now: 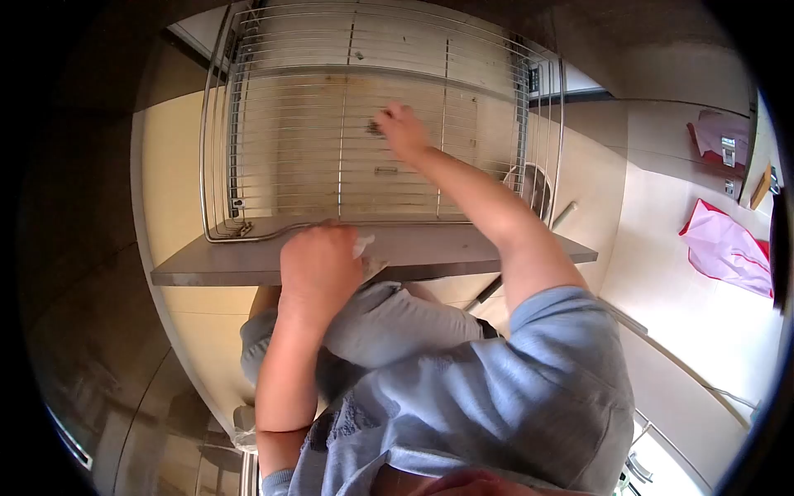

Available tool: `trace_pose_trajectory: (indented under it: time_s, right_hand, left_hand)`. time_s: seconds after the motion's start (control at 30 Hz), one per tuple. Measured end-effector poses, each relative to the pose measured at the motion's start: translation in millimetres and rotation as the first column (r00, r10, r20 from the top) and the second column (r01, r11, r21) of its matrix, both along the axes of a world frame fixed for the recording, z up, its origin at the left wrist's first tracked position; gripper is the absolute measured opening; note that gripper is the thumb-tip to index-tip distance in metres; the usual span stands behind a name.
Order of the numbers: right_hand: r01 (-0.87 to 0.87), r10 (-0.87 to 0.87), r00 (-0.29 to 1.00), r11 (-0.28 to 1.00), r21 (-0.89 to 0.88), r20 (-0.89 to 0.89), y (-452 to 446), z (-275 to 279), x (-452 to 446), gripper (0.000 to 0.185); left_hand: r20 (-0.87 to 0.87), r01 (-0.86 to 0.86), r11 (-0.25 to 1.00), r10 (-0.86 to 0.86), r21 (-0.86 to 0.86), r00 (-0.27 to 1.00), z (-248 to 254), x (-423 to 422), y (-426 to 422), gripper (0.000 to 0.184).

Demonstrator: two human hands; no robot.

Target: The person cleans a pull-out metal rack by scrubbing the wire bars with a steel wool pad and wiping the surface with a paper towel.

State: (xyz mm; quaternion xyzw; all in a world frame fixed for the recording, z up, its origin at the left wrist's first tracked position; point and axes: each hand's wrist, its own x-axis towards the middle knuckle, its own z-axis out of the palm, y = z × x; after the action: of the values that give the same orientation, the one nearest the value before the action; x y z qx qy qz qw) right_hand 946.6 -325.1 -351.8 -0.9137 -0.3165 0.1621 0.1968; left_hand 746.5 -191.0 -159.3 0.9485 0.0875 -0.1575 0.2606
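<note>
While the left hand (320, 260) is clamping a light, soft-looking scrap (363, 245), best bunched mid-cloth, at seven o'clock from the basket (263, 237), the right hand (404, 134) is blurring, its finger grip untellable.

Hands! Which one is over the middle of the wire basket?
The right hand: it is over the middle of the wire basket, while the left hand is at the front edge.
</note>
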Motion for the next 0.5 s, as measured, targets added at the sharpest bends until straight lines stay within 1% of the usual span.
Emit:
trace_pose_trajectory:
  time_s: [0.03, 0.07, 0.13, 0.2, 0.27, 0.33, 0.43, 0.47, 0.5]
  right_hand:
    - [-0.012, 0.013, 1.0, 0.999, -0.048, 0.021, -20, -6, 4, 0.021]
    - [-0.074, 0.097, 0.987, 0.983, -0.168, 0.13, -55, -25, 18, 0.028]
    - [0.027, 0.018, 0.992, 0.934, -0.356, 0.123, -110, -18, 37, 0.027]
    - [0.177, -0.182, 0.982, 0.839, -0.514, 0.041, -121, 3, 56, 0.024]
    - [0.189, -0.157, 0.98, 0.923, -0.336, 0.12, -97, 0, 65, 0.022]
    - [0.159, -0.133, 0.975, 0.977, -0.14, 0.179, -45, -2, 58, 0.02]
    - [0.037, -0.056, 0.983, 0.993, 0.109, 0.173, 32, -25, 42, 0.017]
    - [0.174, -0.181, 0.983, 0.976, 0.131, 0.043, 35, -42, 40, 0.018]
    - [0.309, -0.299, 0.95, 0.943, 0.126, -0.089, 28, -58, 42, 0.019]
  left_hand:
    - [-0.009, -0.022, 1.0, 0.022, 0.003, 1.0, 1, 1, -1, 0.009]
    - [-0.015, -0.048, 0.999, 0.048, 0.006, 0.999, 2, 1, -2, 0.009]
    - [-0.025, -0.044, 0.999, 0.045, 0.021, 0.999, -3, -1, -3, 0.009]
    - [-0.011, -0.044, 0.998, 0.044, 0.038, 0.999, -5, -3, -4, 0.009]
    - [0.029, -0.064, 0.996, 0.063, 0.059, 0.998, -4, -3, -6, 0.009]
    - [0.038, -0.039, 0.999, 0.039, 0.001, 0.999, -1, -1, -5, 0.008]
    - [0.005, -0.037, 0.999, 0.037, -0.027, 0.999, 2, -1, 2, 0.009]
    - [-0.008, -0.03, 0.999, 0.03, -0.037, 1.0, 1, -1, 3, 0.009]
    - [-0.005, -0.035, 0.999, 0.035, -0.024, 0.999, -1, -3, 2, 0.009]
